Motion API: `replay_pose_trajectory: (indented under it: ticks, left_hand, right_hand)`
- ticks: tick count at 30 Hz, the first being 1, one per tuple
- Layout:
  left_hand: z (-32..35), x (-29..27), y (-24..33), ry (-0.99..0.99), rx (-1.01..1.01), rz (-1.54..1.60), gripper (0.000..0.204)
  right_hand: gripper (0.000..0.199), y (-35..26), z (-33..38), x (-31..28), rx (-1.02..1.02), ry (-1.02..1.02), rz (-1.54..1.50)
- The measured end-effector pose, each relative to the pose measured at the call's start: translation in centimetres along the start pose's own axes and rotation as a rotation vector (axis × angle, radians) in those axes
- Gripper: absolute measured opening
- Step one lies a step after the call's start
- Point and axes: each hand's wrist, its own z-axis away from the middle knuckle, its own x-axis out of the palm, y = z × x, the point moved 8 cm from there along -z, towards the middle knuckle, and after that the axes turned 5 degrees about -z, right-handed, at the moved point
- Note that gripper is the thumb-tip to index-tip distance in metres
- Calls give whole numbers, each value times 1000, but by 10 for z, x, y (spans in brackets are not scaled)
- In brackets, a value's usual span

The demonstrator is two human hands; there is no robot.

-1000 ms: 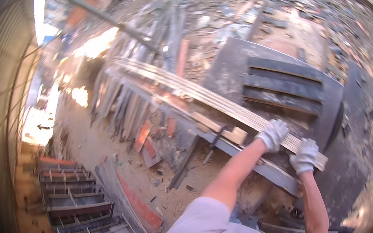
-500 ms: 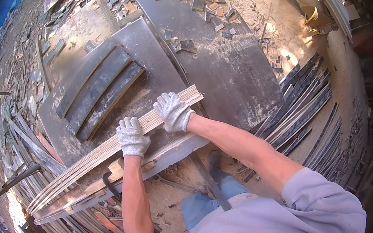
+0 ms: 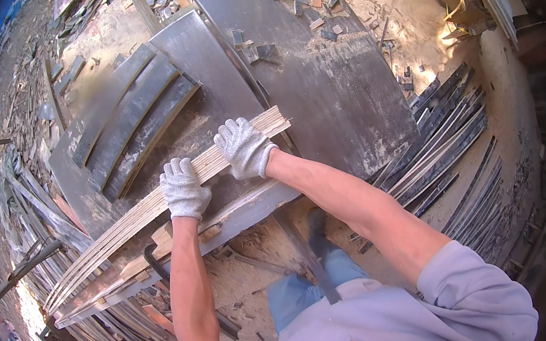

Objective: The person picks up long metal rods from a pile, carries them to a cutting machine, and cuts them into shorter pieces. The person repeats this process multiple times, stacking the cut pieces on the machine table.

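A bundle of long pale plywood strips (image 3: 118,241) stands on edge along the near side of a dark-faced work table (image 3: 219,72). My left hand (image 3: 184,189), in a light grey knit glove, is closed over the top of the bundle near its middle. Farther right, close to the bundle's squared end, my right hand (image 3: 244,149) grips it in a matching glove. The fingers of both hands curl over the far side, so their tips are hidden. Beyond the bundle lie several dark-faced curved strips (image 3: 139,123), side by side on the table.
A black clamp-like bar (image 3: 154,260) and a small wood block (image 3: 163,238) sit at the table's near edge. Small offcuts (image 3: 262,53) lie scattered on the far tabletop. Long dark strips (image 3: 434,139) are heaped on the ground at right, with more strips (image 3: 44,197) at left.
The view has shifted a little, so table, bundle and hands all appear slightly higher and farther left. Both hands keep their hold, with little movement relative to the table.
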Motion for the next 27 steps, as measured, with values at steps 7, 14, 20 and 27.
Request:
replay_pose_trajectory:
  ticks: [7,14,20,27]
  left_hand:
    - [1,3,3,10,14,-19,75]
    - [3,7,-1,28,13,-35,75]
    - [5,5,2,38,11,-30,65]
    - [-1,8,-1,87,9,-70,70]
  right_hand:
    - [46,2,3,4,-8,12,32]
    - [45,-2,2,5,-1,5,32]
    - [42,-4,5,6,10,14,77]
    - [54,1,-5,0,50,39,147]
